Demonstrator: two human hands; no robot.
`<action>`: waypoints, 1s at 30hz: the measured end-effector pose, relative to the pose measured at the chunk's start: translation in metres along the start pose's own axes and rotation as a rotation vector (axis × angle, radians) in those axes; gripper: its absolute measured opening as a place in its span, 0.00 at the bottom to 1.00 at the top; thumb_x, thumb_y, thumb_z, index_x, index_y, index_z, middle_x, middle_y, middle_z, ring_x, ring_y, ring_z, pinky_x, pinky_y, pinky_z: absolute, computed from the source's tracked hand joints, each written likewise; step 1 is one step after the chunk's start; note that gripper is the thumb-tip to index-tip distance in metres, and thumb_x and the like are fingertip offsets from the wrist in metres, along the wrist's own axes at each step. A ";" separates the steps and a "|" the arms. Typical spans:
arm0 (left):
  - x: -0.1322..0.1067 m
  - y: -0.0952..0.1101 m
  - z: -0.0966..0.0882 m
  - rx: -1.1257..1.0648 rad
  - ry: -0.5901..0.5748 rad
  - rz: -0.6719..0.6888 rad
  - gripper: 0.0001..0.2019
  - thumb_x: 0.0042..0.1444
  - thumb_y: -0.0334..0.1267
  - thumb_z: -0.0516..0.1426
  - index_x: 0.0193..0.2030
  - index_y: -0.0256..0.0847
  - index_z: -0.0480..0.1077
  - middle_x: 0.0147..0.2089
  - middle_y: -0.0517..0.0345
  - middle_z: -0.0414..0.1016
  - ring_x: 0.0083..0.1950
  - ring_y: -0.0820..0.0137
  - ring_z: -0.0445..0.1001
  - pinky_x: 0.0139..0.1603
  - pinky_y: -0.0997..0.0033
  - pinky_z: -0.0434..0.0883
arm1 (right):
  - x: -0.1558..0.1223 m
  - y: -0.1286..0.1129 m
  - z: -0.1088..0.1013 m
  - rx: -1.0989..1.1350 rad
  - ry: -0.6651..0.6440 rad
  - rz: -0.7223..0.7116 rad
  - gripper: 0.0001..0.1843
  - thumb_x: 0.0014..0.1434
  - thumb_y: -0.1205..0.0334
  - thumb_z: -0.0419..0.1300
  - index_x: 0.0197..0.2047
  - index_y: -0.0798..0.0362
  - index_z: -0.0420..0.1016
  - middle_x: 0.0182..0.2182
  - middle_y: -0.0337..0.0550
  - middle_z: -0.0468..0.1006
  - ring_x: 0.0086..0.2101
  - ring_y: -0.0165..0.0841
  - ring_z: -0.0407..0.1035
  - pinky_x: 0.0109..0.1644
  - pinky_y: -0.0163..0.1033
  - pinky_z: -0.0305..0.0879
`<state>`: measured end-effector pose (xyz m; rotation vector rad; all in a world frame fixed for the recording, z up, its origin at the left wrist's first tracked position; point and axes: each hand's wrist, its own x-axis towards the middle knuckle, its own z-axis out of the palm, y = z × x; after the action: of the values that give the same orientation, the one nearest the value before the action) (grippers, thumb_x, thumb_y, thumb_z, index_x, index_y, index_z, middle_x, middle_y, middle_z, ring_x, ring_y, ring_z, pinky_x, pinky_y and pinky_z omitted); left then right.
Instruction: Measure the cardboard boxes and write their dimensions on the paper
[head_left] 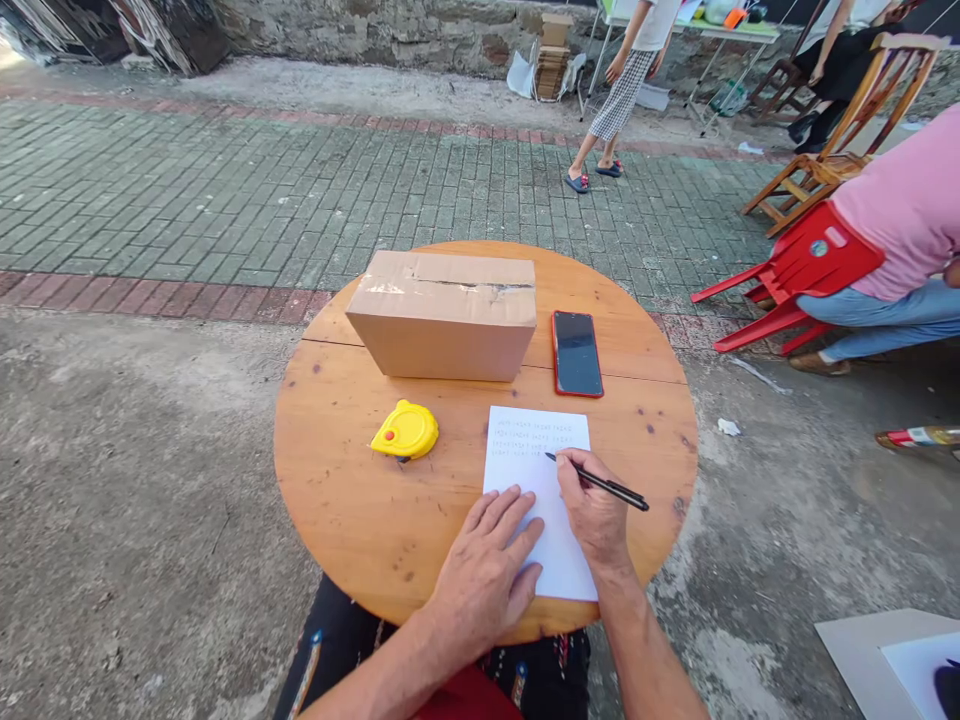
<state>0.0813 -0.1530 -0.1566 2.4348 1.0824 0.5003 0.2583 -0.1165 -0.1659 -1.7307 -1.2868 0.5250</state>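
Observation:
A white sheet of paper [559,560] lies on the round wooden table [337,500], with several rows of small handwriting near its top. My right hand [596,515] is closed around a black pen [619,491], its tip at the lowest written row. Flat on the paper's left edge rests my left hand [487,565], fingers stretched out and slightly spread. To the left sits a yellow tape measure [409,430] with a red button. Behind the paper are a closed cardboard box [450,345] and a dark-screened phone [577,355] in a red case.
On the right, a person in a pink top [915,215] sits on a red plastic chair [825,255]. Behind stands a wooden chair [847,150]. Another person [630,75] is on the brick paving near a folding table [727,30]. A grey board [855,650] shows at lower right.

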 end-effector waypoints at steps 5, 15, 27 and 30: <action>-0.001 0.000 0.000 -0.002 -0.003 0.001 0.19 0.59 0.38 0.57 0.57 0.42 0.70 0.66 0.51 0.66 0.68 0.56 0.61 0.67 0.47 0.62 | 0.000 0.000 0.000 -0.015 -0.002 -0.020 0.11 0.62 0.55 0.56 0.35 0.52 0.76 0.20 0.36 0.73 0.19 0.29 0.64 0.24 0.33 0.64; 0.000 0.000 0.001 0.002 0.001 0.000 0.19 0.59 0.37 0.56 0.57 0.42 0.70 0.67 0.52 0.66 0.69 0.56 0.61 0.67 0.48 0.62 | -0.001 0.000 -0.001 -0.005 -0.010 -0.005 0.12 0.63 0.55 0.56 0.35 0.52 0.76 0.19 0.35 0.71 0.19 0.29 0.63 0.24 0.33 0.63; 0.000 0.000 0.000 -0.002 0.001 -0.004 0.19 0.59 0.36 0.57 0.57 0.42 0.69 0.67 0.52 0.66 0.69 0.57 0.60 0.68 0.49 0.61 | -0.001 -0.002 -0.002 -0.011 0.001 -0.009 0.11 0.62 0.55 0.56 0.35 0.52 0.76 0.19 0.35 0.72 0.19 0.29 0.64 0.24 0.33 0.63; 0.000 0.000 0.001 -0.002 0.004 -0.008 0.19 0.59 0.36 0.57 0.57 0.42 0.70 0.66 0.52 0.66 0.69 0.57 0.61 0.68 0.49 0.61 | -0.001 -0.003 -0.002 -0.001 0.002 0.000 0.11 0.62 0.55 0.56 0.34 0.52 0.76 0.20 0.35 0.72 0.19 0.29 0.64 0.24 0.33 0.63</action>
<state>0.0816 -0.1534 -0.1579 2.4281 1.0923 0.5035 0.2579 -0.1177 -0.1622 -1.7315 -1.2860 0.5224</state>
